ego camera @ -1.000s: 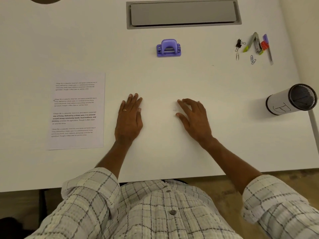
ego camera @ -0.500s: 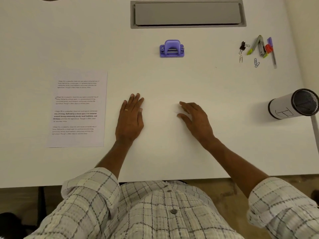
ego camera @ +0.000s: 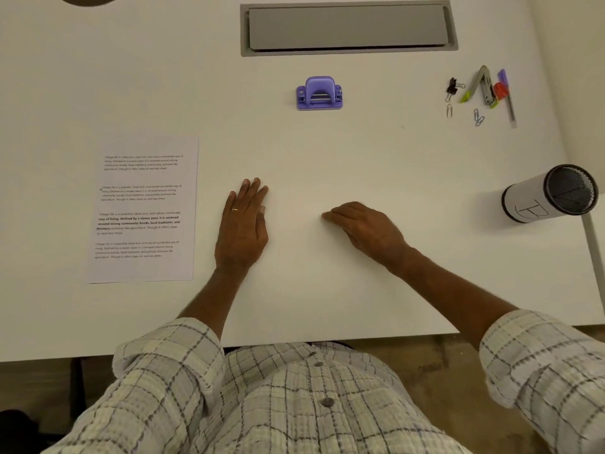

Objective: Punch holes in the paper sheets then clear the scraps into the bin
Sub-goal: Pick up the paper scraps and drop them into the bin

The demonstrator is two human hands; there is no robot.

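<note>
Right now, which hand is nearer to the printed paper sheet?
Left. The left hand lies flat on the table just right of the paper sheet, not touching it; the right hand rests farther right, beyond the left.

left hand (ego camera: 244,224) flat, palm down, fingers (ego camera: 252,194) straight and close together, pointing away from the body, thumb lying along its right edge. right hand (ego camera: 368,231) off to its right, apart, no contact: knuckles raised, fingers loosely curled under, tips aimed toward the left hand, nothing seen in it. left forearm (ego camera: 209,296) runs nearly straight back; right forearm (ego camera: 451,290) angles out rightward. both bare.
</note>
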